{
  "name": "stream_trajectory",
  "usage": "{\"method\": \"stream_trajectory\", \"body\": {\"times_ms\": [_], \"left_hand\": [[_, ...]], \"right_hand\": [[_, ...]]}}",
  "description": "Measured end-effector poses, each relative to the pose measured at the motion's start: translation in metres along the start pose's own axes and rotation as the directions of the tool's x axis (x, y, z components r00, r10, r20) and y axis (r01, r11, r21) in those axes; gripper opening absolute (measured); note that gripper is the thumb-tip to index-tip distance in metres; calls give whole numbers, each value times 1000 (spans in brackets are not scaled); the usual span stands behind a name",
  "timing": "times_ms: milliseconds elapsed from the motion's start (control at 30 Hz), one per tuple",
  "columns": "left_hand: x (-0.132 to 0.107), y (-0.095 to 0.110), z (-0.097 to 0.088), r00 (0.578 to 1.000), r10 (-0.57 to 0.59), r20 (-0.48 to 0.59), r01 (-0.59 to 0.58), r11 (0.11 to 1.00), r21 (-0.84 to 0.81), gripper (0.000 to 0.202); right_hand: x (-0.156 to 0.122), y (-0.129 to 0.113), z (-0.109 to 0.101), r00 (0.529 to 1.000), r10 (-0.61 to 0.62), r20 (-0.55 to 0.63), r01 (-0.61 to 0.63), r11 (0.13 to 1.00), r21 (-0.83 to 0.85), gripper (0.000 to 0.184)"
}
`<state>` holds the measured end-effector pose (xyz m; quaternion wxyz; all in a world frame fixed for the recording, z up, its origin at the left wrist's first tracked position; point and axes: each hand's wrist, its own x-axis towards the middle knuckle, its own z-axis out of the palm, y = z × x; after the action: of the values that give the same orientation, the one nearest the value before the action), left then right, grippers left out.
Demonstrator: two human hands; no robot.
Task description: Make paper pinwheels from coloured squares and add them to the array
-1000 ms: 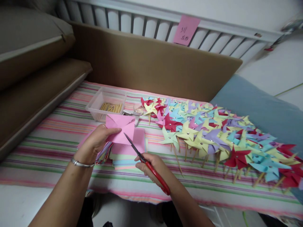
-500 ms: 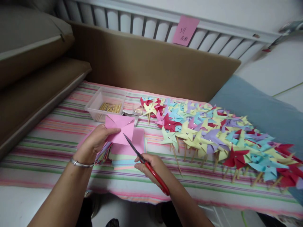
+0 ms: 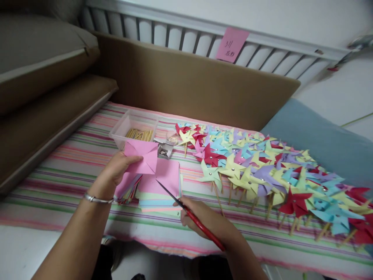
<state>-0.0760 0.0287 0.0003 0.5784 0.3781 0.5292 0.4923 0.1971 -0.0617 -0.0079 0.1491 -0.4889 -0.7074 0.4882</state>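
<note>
A square of pink paper (image 3: 147,160), with cuts running in from its corners, is pinched in my left hand (image 3: 118,168). In my right hand (image 3: 201,217) is a pair of scissors (image 3: 196,218) with red handles; the blades look closed and point up to the left, apart from the paper. Below lies a stack of coloured paper squares (image 3: 159,198), pink on top. Beside it, under my left wrist, a bundle of cut coloured paper (image 3: 131,189) is partly hidden.
A clear plastic box (image 3: 118,130) holds wooden sticks (image 3: 140,134). Near it are a small box of metal fasteners (image 3: 164,151) and a round clear container (image 3: 171,137). Many paper pinwheels (image 3: 233,169) fill the right side. A brown board (image 3: 189,81) stands behind.
The scissors have drawn back from the pink paper, down and to the right. My left hand has shifted slightly left with the paper, and the box of fasteners shows more fully.
</note>
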Motion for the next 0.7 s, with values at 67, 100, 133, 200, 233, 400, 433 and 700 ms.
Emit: {"method": "stream_trajectory", "body": {"times_ms": [67,100,133,200,233,400,433,700], "left_hand": [[-3,-2,6,998,-34,55,31,998,55,30],[-6,-4,11,993,-62,98,53,994,94,26],[-9,-6,18,984,-100,147,80,987,137,21],[-15,-11,34,959,-166,228,114,968,224,10],[-18,-15,42,941,-197,274,121,955,271,7],[-27,-35,69,827,-238,510,-9,901,434,4],[-27,-38,71,807,-237,542,-26,901,433,4],[-25,-35,70,856,-259,448,210,965,158,19]], "right_hand": [[0,0,-8,999,-12,-45,9,998,-59,12],[1,0,-12,994,-15,-107,6,997,-80,16],[4,1,-14,979,-14,-203,-1,997,-75,19],[10,1,-15,920,-12,-391,3,1000,-24,28],[13,1,-15,892,-6,-452,14,1000,15,33],[21,-2,-7,892,24,-451,51,987,153,43],[21,-3,-6,902,27,-432,40,989,144,42],[26,-2,-6,851,77,-520,80,959,272,34]]}}
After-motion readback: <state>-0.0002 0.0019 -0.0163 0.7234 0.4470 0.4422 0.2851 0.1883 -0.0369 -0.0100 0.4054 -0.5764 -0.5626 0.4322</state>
